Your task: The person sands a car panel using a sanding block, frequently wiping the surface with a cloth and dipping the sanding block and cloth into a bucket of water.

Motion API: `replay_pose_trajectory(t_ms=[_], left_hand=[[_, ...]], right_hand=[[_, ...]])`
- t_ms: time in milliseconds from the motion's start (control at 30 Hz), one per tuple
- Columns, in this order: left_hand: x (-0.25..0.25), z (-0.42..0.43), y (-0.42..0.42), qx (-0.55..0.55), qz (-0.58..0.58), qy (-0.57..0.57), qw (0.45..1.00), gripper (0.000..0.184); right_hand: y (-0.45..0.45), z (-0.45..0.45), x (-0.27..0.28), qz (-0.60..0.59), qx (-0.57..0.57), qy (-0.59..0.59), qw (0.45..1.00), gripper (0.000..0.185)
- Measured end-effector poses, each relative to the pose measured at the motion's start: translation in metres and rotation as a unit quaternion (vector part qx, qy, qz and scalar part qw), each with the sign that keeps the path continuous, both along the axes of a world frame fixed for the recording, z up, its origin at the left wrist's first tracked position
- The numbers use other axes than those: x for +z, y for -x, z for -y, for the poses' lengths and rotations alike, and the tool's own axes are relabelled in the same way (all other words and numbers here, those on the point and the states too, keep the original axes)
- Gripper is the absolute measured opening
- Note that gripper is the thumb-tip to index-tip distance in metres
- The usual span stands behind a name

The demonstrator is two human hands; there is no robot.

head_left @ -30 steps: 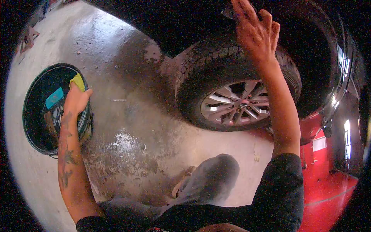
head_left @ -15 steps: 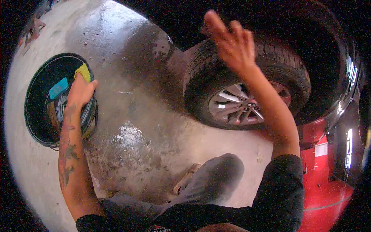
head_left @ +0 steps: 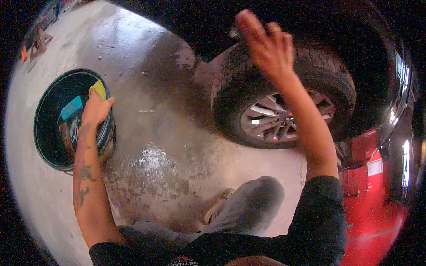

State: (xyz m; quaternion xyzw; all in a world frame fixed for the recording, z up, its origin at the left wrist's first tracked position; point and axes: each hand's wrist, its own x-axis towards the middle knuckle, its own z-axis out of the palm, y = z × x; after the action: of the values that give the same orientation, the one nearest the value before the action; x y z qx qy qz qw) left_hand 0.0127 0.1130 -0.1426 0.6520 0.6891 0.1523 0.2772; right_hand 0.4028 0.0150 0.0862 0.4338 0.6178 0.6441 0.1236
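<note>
My left hand is closed on a yellow-green cloth at the right rim of a black bucket. In the bucket lies a turquoise rectangular piece that looks like a sponge. Raised at the upper right, my right hand is in front of the top of a car tyre, by the dark wheel arch. Its fingers are stretched out and partly apart, with nothing visible in them. Whether the fingertips touch the car cannot be made out. My right forearm covers part of the silver alloy wheel.
Wet, stained concrete floor lies between bucket and tyre. The dark car body overhangs the wheel. A red surface is at the lower right. My bent knee is below the wheel. Blurred objects lie at the far left.
The view has shifted slightly, so the bucket and my left hand appear a little lower and further right. Both hands keep nearly the same places, with the cloth still in the left.
</note>
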Motion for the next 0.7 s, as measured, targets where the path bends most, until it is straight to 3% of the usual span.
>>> replay_pose_trajectory(t_ms=[100, 200, 300, 433, 533, 667, 700], left_hand=[[0.002, 0.001, -0.001, -0.008, -0.007, -0.006, 1.0, 0.09], [0.003, 0.003, 0.0, -0.004, -0.006, -0.014, 1.0, 0.09], [0.004, 0.003, -0.001, -0.005, -0.005, -0.012, 1.0, 0.09], [-0.012, -0.002, 0.003, -0.013, 0.019, -0.032, 0.999, 0.091], [-0.009, -0.004, 0.004, -0.005, 0.025, -0.032, 0.999, 0.093], [0.005, 0.0, -0.001, 0.008, 0.028, 0.007, 1.0, 0.095], [0.006, 0.001, -0.002, 0.01, 0.013, 0.017, 1.0, 0.095]], right_hand=[[0.003, 0.02, 0.063, -0.099, -0.043, -0.102, 0.989, 0.056], [0.006, 0.026, 0.065, -0.159, 0.023, -0.109, 0.981, 0.064], [-0.02, 0.007, 0.011, -0.089, -0.01, -0.078, 0.993, 0.066], [-0.017, -0.004, -0.089, 0.034, -0.02, 0.103, 0.994, 0.063], [-0.031, -0.013, -0.143, 0.013, 0.03, 0.173, 0.984, 0.063], [-0.016, 0.002, -0.086, -0.014, -0.012, 0.183, 0.983, 0.067], [-0.016, 0.007, -0.062, 0.001, 0.001, 0.116, 0.993, 0.069]])
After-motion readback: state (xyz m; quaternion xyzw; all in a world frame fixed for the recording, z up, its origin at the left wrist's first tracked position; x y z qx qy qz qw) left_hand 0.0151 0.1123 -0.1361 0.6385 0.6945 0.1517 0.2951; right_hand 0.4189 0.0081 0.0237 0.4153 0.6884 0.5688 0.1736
